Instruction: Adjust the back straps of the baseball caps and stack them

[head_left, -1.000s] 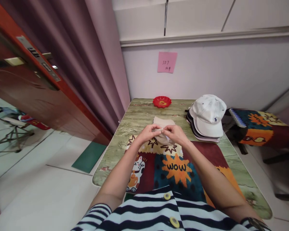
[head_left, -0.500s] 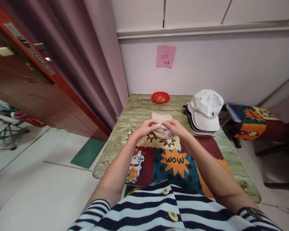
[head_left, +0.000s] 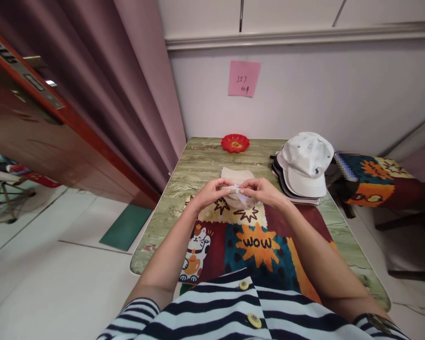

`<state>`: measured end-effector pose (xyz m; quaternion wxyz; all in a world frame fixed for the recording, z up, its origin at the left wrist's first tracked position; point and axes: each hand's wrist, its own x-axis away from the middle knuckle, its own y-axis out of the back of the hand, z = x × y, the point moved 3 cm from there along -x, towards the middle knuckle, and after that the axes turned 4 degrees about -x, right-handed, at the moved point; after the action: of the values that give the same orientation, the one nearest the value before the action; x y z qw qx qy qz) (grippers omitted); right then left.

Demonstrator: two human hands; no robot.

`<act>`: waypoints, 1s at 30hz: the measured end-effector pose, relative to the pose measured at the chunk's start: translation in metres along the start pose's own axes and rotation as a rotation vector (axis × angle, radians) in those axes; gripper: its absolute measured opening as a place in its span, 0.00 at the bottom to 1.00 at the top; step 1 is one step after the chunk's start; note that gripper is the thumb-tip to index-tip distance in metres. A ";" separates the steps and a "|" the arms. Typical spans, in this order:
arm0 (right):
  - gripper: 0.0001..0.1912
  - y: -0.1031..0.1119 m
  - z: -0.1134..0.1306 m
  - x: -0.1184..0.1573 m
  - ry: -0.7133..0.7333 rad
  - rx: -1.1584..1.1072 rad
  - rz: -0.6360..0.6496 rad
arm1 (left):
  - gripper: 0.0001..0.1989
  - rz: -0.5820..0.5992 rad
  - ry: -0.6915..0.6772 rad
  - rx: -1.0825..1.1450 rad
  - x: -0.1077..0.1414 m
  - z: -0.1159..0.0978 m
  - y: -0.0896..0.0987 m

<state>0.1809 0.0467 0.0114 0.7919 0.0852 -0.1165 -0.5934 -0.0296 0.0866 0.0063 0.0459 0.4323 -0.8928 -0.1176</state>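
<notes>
A light beige cap (head_left: 238, 174) lies on the table in front of me, its brim pointing away. My left hand (head_left: 214, 192) pinches one end of the cap's strap at the near side. From the right, my right hand (head_left: 260, 190) pinches the strap's other part, and the fingertips of both hands almost meet at a small whitish piece. The details of the fastening are too small to tell. To the right stands a stack of caps with a white cap (head_left: 306, 160) on top.
A red scalloped dish (head_left: 235, 143) sits at the table's back edge. A colourful mat (head_left: 212, 250) covers the near part of the green wood-patterned table (head_left: 156, 231). Beyond are a wall with a pink note (head_left: 244, 79), a curtain and a door at the left.
The view has shifted slightly. My fingertips have drawn a little apart and lifted the strap, so that more of the whitish piece between them shows.
</notes>
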 end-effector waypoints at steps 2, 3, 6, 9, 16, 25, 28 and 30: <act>0.23 -0.004 -0.001 -0.001 0.016 0.014 -0.039 | 0.20 -0.025 -0.051 -0.016 0.002 -0.001 -0.004; 0.23 -0.006 -0.002 -0.001 0.017 0.026 -0.070 | 0.20 -0.055 -0.079 -0.036 0.003 -0.002 -0.006; 0.22 -0.012 -0.005 -0.003 0.002 0.044 -0.135 | 0.18 -0.187 -0.161 -0.174 0.007 -0.001 -0.011; 0.21 -0.015 -0.006 -0.005 0.007 0.032 -0.130 | 0.15 -0.297 -0.209 -0.325 0.010 0.002 -0.013; 0.18 -0.018 -0.006 -0.008 0.035 0.040 -0.121 | 0.12 -0.297 -0.223 -0.316 0.009 0.007 -0.011; 0.17 -0.020 -0.010 -0.009 0.035 0.052 -0.117 | 0.26 -0.205 -0.103 -0.147 0.007 0.011 -0.008; 0.18 -0.018 -0.008 -0.009 0.030 0.061 -0.101 | 0.25 -0.092 -0.068 -0.155 0.004 0.005 -0.004; 0.19 -0.017 -0.004 -0.009 0.037 0.088 -0.081 | 0.18 -0.026 -0.055 -0.183 0.002 0.002 -0.001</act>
<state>0.1636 0.0503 0.0020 0.7646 0.1358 -0.1241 -0.6177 -0.0303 0.0844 0.0039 0.0593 0.4344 -0.8736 -0.2112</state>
